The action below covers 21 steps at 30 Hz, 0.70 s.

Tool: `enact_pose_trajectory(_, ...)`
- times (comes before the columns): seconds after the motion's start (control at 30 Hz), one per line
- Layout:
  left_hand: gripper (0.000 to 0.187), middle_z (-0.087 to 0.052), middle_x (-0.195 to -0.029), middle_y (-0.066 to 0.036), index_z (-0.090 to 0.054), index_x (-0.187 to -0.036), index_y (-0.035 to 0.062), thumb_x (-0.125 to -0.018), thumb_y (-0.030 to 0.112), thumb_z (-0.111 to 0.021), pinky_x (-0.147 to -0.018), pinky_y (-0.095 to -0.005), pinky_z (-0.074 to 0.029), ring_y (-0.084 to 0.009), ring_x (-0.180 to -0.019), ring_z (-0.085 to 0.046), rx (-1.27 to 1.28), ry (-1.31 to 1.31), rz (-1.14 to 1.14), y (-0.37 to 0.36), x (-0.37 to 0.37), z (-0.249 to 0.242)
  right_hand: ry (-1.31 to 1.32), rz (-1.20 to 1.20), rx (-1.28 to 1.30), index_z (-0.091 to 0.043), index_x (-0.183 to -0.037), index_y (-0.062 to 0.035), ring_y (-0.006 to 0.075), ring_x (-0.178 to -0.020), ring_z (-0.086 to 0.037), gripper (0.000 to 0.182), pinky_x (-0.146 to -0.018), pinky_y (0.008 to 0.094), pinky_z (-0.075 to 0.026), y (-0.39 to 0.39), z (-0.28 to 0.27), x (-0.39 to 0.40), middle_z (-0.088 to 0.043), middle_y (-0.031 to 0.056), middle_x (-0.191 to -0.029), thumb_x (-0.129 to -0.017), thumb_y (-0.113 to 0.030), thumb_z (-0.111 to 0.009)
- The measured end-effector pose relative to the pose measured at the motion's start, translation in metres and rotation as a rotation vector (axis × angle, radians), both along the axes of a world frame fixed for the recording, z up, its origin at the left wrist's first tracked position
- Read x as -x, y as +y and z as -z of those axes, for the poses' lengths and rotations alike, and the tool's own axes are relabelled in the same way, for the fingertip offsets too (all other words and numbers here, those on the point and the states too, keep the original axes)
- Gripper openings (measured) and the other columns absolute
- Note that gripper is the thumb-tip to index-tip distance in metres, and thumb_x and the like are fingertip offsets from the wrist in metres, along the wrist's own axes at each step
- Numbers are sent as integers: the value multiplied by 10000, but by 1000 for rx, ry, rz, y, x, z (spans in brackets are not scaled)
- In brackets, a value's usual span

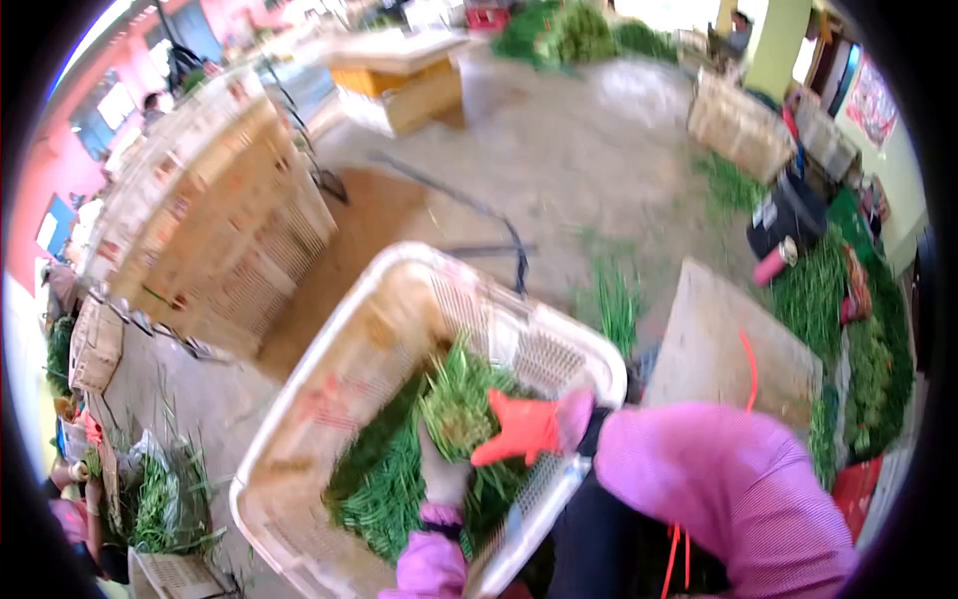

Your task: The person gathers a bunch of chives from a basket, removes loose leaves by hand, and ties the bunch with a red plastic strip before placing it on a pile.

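A white plastic crate point(261, 449) with slatted sides stands tilted in view before me, with long green stalks point(384, 499) lying inside. My left hand point(446, 479), in a greyish glove, reaches into it and grips the near left side of a bundle of green stalks point(461, 404). The bundle's pale cut ends face up toward me; part of the left fingers is hidden behind it. Just right of the bundle, my right hand point(521, 429) in an orange glove has its fingers spread, close to the stalks. Motion blurs both hands slightly.
Large stacked crates point(220, 220) stand at the left. A pale board point(733, 339) is at my right, near a black bucket point(786, 215) and heaps of greens point(868, 379). A yellow-sided table point(399, 80) stands farther back. Another person's hands point(85, 474) hold greens at lower left.
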State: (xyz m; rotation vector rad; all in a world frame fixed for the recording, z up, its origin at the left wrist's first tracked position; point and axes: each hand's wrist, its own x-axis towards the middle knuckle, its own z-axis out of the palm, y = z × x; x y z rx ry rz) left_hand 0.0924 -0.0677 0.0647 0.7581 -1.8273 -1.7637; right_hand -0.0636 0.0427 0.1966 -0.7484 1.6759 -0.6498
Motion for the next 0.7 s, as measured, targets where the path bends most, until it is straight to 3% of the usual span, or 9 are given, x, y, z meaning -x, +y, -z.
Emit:
enact_pose_trajectory(0.03, 990, -524, -1324, -148, -216, -1475, 60, -686, 117, -811, -1006, -357, -425, -254, -1174, -544, 210, -168, -10, -1, -7, 11, 12, 51, -107, 67, -1465, 81, 259, -917, -641, 1316, -558, 313, -555, -13, -3, -14, -470, 251, -1343, -679, -525, -797)
enact_pose_trajectory(0.1, 989, -535, -1311, -160, -246, -1470, 65, -668, 164, -818, -976, -365, -442, -283, -1170, -558, -8, -84, 3, 1, -15, 52, -44, 144, -106, 95, -1459, 81, 254, -984, -633, 1341, -573, 325, -571, -36, 27, -26, -448, 242, -1368, -671, -533, -800)
enact_pose_trajectory(0.2, 968, -535, -1306, -174, -278, -1455, 71, -653, 153, -813, -964, -371, -453, -311, -1162, -564, 151, -222, -26, 4, -22, 22, -42, 158, -154, 88, -1461, 76, 261, -1101, -589, 1366, -611, 329, -583, -59, 32, -30, -368, 233, -1441, -651, -574, -799)
enact_pose_trajectory(0.3, 895, -557, -1263, -191, -342, -1409, 65, -640, 119, -799, -949, -383, -460, -341, -1132, -575, 221, -298, -92, 13, -26, 22, -3, 274, -150, 58, -1470, 70, 262, -962, -640, 1367, -602, 334, -574, -66, 39, -42, -375, 222, -1442, -640, -610, -789)
enact_pose_trajectory(0.37, 830, -577, -1213, -208, -387, -1359, 53, -637, 113, -793, -933, -396, -465, -370, -1111, -577, 196, -349, -70, 16, -26, 17, 33, 262, -134, 31, -1494, 20, 238, -576, -635, 1312, -512, 354, -515, -64, 46, -41, -542, 239, -1281, -669, -651, -739)
enact_pose_trajectory(0.4, 742, -597, -1153, -215, -437, -1292, 44, -639, 115, -784, -906, -413, -469, -383, -1079, -582, 216, -321, -94, 21, -24, 8, 13, 285, -92, -40, -1497, 11, 248, -591, -634, 1228, -517, 376, -520, -59, 42, -41, -534, 225, -1298, -694, -596, -742)
enact_pose_trajectory(0.43, 742, -597, -1153, -215, -437, -1292, 44, -639, 115, -784, -906, -413, -469, -383, -1079, -582, 219, -317, -102, 21, -24, 7, -33, 302, -121, -247, -1469, -86, 256, -781, -648, 1010, -583, 369, -555, -59, 48, -39, -496, 166, -1327, -712, -503, -770)
enact_pose_trajectory(0.5, 739, -607, -1157, -202, -427, -1295, 42, -658, 141, -790, -908, -398, -470, -348, -1082, -598, 410, -247, -36, 23, -25, 6, -2, 352, -94, -272, -1452, -106, 244, -750, -648, 955, -576, 368, -552, -56, 55, -42, -545, 171, -1253, -726, -480, -767)
enact_pose_trajectory(0.7, 611, -615, -1049, -226, -488, -1208, 34, -658, 118, -740, -849, -439, -474, -415, -990, -588, 410, -290, -32, 35, -30, -10, 89, 300, -182, -334, -1426, -101, 260, -601, -641, 856, -510, 384, -545, -52, 41, -46, -628, 160, -1100, -756, -463, -726)
